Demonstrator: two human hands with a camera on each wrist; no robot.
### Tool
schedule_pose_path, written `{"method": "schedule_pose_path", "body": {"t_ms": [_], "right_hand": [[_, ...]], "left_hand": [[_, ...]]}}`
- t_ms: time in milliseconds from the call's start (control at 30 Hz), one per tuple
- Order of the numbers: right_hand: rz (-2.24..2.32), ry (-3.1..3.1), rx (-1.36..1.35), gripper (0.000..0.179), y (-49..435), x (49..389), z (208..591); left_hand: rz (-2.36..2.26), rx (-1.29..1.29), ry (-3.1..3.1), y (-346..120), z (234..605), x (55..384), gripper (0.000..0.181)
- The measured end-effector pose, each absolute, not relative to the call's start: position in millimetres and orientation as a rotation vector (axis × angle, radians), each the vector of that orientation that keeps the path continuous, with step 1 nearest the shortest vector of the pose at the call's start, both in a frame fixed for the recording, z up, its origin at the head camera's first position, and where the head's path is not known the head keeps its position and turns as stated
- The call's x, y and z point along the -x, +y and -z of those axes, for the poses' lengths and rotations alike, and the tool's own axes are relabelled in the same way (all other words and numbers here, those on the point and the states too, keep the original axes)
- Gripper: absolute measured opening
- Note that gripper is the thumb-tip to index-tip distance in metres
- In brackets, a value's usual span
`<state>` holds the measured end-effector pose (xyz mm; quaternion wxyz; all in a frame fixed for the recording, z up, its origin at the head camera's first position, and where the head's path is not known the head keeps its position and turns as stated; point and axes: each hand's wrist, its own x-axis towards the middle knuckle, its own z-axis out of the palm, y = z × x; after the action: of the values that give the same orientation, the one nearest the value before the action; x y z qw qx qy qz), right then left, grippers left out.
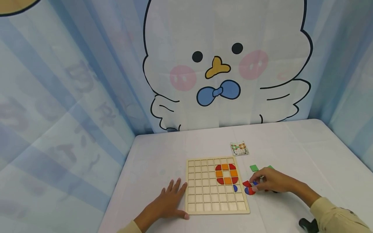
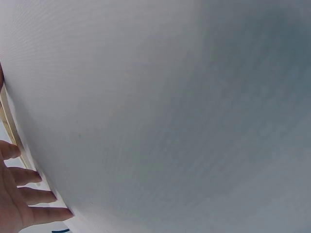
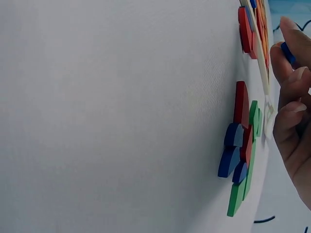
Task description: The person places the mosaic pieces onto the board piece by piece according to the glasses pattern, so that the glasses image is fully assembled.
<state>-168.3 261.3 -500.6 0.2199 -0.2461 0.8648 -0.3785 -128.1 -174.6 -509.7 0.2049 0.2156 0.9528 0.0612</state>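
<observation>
The grid board [image 1: 203, 214] lies flat on the white surface [image 1: 160, 155], clear of the surface's far edge and left edge. In its far right area, four red rounded pieces [image 1: 232, 166] and four orange squares [image 1: 224, 167] form a ring around one bare cell. A blue rounded piece [image 1: 235, 188] sits just below the ring, near the board's right edge.

The left hand [image 1: 167, 204] lies beside the board with fingers spread wide and grasping nothing. Its index fingertip meets the board's left edge; the thumb tip is at the near left corner.

The right hand [image 1: 272, 179] is over the surface, beyond the board's right edge. Its thumb and index finger are narrow, pinching a small blue piece [image 3: 287, 52]; the other fingers are curled.

Loose red and blue pieces [image 1: 252, 191] lie between the board's right edge and the right hand. A green piece [image 1: 254, 168] lies farther toward the surface's far edge. A patterned card [image 1: 239, 148] rests just beyond the board's far right corner. A black object [image 1: 309, 225] lies near the right sleeve [image 1: 338, 216].
</observation>
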Motion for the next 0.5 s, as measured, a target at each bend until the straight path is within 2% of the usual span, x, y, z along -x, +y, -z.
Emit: {"method": "schedule_pose_path", "body": {"t_ms": [500], "right_hand": [[1.190,2.283,0.686,0.020,245,166,504]], "left_hand": [[-0.172,-0.603,2.664,-174,508,127,0.119]]}}
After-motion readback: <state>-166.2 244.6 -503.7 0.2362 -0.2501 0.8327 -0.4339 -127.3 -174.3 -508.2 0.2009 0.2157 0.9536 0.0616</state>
